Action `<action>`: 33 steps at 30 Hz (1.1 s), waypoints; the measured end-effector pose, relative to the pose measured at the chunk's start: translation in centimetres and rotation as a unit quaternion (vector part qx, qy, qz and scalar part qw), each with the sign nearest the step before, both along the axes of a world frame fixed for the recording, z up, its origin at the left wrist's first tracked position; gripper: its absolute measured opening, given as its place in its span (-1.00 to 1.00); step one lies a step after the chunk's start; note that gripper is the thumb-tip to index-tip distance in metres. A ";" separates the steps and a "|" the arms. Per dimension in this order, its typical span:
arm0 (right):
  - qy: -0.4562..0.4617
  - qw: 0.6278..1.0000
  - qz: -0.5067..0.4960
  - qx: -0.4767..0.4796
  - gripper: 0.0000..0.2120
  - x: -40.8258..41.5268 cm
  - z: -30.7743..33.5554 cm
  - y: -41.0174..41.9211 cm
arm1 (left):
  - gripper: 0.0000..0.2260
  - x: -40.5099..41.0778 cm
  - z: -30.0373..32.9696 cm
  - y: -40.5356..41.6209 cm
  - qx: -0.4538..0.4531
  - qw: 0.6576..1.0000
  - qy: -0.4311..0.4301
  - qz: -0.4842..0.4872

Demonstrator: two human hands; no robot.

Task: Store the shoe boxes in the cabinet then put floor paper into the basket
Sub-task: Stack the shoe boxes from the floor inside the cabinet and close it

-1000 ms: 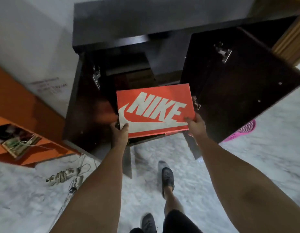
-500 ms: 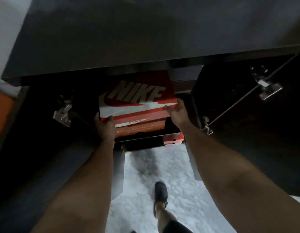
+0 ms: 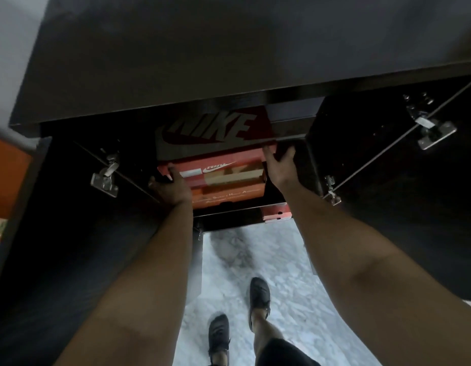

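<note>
While storing boxes, held the top shoe box (image 3: 215, 133) at its near corners: left hand (image 3: 173, 187) and right hand (image 3: 280, 167), each grip closed on it. Sat at frame centre, mostly inside the cabinet (image 3: 160, 62), atop a second box (image 3: 229, 186). Next, probably: push fully home, let go. Counted three boxes, including a corner (image 3: 277, 213) below; two open doors; no floor paper or basket visible.
</note>
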State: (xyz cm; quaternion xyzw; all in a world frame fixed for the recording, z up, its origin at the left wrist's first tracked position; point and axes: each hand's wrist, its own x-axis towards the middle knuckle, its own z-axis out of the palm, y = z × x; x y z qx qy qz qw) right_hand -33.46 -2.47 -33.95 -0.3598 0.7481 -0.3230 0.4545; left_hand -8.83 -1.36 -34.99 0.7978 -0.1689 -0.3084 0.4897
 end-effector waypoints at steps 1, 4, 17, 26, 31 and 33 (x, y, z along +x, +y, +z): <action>0.012 1.000 -0.005 0.004 -0.08 -0.3 0.3 1.6 | -0.41 -0.3 -0.2 1.1 0.016 0.999 0.004 -0.028; 0.045 0.998 0.009 0.033 -0.09 -1.3 1.3 6.8 | -0.49 -1.2 -0.7 4.8 0.100 0.973 -0.014 -0.207; 0.109 0.977 -0.075 0.166 -0.40 -8.3 6.8 37.0 | -0.49 -15.5 5.4 23.0 0.113 0.632 -0.143 -0.753; 0.096 0.918 -0.341 0.180 -0.23 -16.2 7.6 60.0 | -0.58 -32.6 6.5 38.0 0.037 0.400 -0.164 -0.901; 0.069 0.879 -0.435 0.181 -0.25 -20.2 5.6 69.5 | -0.52 -40.2 4.9 45.8 0.030 0.296 -0.196 -0.934; 0.057 0.866 -0.462 0.182 -0.26 -22.2 4.1 72.5 | -0.50 -43.0 4.1 48.6 0.039 0.263 -0.213 -0.940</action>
